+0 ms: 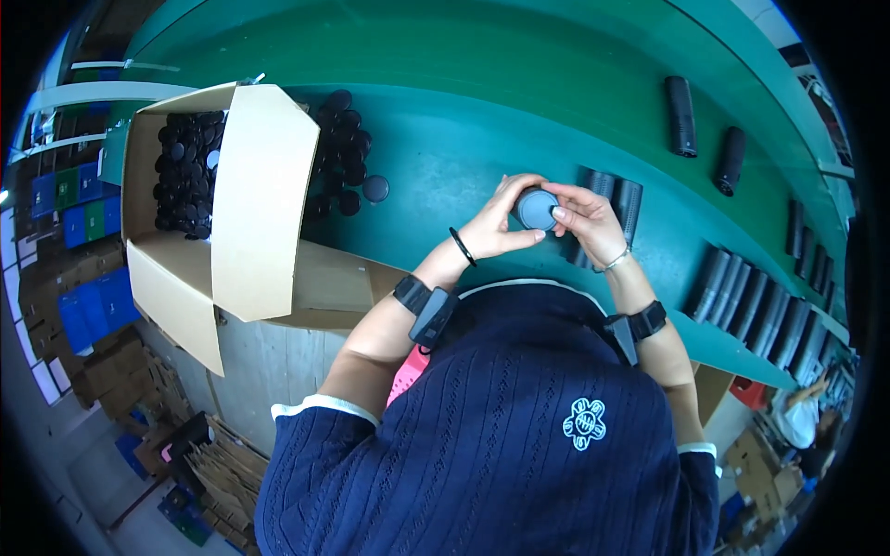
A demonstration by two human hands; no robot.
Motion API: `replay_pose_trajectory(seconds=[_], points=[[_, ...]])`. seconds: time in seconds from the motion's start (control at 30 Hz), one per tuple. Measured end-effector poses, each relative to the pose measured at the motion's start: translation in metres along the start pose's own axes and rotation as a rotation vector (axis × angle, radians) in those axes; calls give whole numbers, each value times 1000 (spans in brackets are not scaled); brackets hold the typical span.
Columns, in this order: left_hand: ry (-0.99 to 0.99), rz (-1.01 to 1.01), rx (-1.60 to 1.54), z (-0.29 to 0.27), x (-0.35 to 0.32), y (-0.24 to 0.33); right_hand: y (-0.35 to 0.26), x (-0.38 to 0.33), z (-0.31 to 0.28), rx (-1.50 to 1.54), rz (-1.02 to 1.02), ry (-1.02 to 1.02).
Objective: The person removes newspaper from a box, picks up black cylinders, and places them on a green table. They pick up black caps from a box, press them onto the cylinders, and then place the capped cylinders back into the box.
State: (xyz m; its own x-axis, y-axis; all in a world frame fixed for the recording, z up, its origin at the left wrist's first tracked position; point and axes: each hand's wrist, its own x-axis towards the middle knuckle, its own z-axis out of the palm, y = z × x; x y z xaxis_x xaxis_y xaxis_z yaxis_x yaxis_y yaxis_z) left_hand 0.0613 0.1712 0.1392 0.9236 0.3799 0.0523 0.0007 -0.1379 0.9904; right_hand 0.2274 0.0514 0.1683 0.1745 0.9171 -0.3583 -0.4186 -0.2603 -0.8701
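My left hand [505, 222] curls around a dark, round-ended piece, thumb on the near side and fingers over the far side. Its grey disc-shaped cap [535, 210] faces up; how long the body below is cannot be seen. My right hand [593, 222] pinches the cap's right edge between thumb and fingers. Just beyond the right hand, black ribbed cylinders [628, 206] lie on the green work surface, partly covered by that hand. Loose black round caps [349, 148] are heaped to the left, with one greyish cap [375, 189] at the heap's edge.
An open cardboard box [264, 204] with many black caps [188, 176] stands at the left. Several black cylinders [760, 310] lie in a row at the right. Two more cylinders [681, 116] rest on the green belt [519, 46] at the far side.
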Motion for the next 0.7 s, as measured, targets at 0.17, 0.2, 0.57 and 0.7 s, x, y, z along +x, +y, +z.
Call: replay_pose_trajectory(seconds=[0.17, 0.2, 0.57, 0.7], points=[[62, -88, -141, -5, -5, -3, -1, 10, 8, 89, 30, -16], [55, -66, -134, -5, -3, -2, -2, 9, 9, 31, 7, -11], [99, -93, -314, -4, 13, -10, -4, 24, 1, -138, -102, 29], [72, -82, -198, -14, 10, 6, -3, 24, -7, 223, 19, -66]])
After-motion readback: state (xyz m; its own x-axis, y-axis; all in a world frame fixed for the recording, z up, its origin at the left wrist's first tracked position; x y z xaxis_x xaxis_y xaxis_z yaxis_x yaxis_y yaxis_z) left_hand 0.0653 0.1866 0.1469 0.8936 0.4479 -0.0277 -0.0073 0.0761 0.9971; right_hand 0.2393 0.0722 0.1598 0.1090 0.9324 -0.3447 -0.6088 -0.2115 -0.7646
